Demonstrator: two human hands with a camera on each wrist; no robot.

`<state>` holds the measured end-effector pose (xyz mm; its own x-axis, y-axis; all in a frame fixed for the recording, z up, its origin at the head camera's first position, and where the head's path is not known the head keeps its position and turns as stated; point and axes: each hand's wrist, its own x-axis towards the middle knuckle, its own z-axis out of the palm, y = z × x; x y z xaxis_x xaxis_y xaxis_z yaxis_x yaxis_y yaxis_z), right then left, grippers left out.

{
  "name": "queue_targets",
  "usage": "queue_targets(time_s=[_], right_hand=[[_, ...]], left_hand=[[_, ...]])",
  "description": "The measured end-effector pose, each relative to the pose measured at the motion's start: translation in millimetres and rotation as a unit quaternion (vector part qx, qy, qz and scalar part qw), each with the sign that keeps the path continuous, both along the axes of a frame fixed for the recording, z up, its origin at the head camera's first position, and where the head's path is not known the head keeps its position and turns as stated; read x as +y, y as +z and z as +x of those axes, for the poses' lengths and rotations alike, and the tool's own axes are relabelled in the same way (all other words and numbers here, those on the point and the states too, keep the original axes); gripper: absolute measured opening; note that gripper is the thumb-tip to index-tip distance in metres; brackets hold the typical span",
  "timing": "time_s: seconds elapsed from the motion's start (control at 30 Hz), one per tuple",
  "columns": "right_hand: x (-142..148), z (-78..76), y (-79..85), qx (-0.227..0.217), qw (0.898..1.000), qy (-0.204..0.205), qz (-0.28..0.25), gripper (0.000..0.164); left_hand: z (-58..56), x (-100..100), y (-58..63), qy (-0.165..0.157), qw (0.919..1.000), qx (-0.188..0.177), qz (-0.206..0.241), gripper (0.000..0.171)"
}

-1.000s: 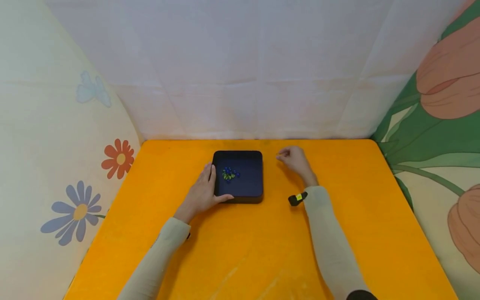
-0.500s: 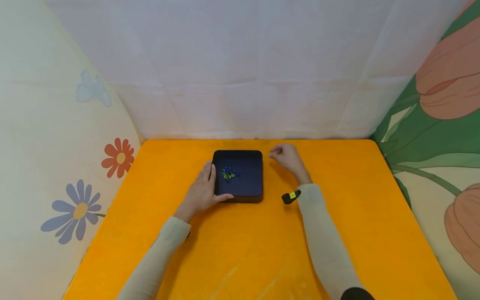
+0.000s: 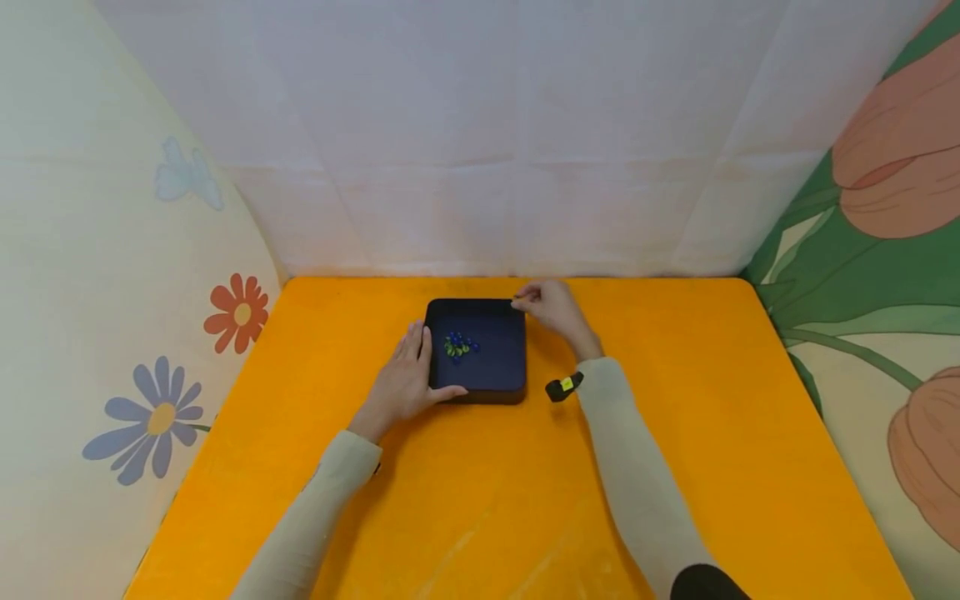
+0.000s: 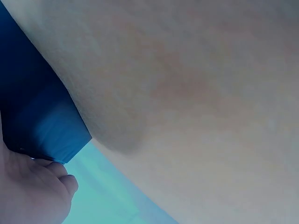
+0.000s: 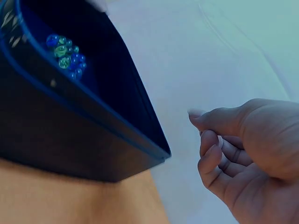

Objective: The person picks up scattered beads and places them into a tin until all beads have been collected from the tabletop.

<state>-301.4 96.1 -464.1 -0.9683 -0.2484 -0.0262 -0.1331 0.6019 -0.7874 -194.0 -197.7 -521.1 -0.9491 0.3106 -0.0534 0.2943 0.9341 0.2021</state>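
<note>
A square black tray-like box (image 3: 487,397) with a dark blue inside stands on the yellow table. Several blue and green glass marbles (image 3: 457,345) lie clustered in its left half; the right wrist view shows these marbles (image 5: 67,56) beyond the near wall. My left hand (image 3: 403,379) rests against the box's left side, fingers straight along the wall and thumb stretched along the front edge. At the back right corner hovers my right hand (image 3: 553,308), thumb and index finger brought together, other fingers curled. I cannot tell whether something small sits between those fingertips (image 5: 195,113).
The yellow table (image 3: 480,492) reaches to a pale cloth backdrop (image 3: 517,167). Flower-printed cloth (image 3: 161,421) hangs at the left, and more printed cloth (image 3: 892,275) at the right. A small black wrist camera (image 3: 562,387) sticks out from the right sleeve.
My right hand has moved left and slightly away from me, from beside the box to its back right corner, fingertips still together. The left hand, box and marbles stay put.
</note>
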Motion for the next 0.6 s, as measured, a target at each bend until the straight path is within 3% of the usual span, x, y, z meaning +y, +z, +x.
queue_targets(time_s=[0.27,0.6], right_hand=[[-18.8,-6.3,1.6,0.012,0.999,0.044,-0.019,0.021],[-42.4,-12.7,-0.3,0.005,0.997,0.073,-0.002,0.019]], left_hand=[[0.2,0.3,0.4,0.004,1.0,0.0,0.003,0.136],[0.1,3.1,-1.5,0.004,1.0,0.003,-0.001,0.134]])
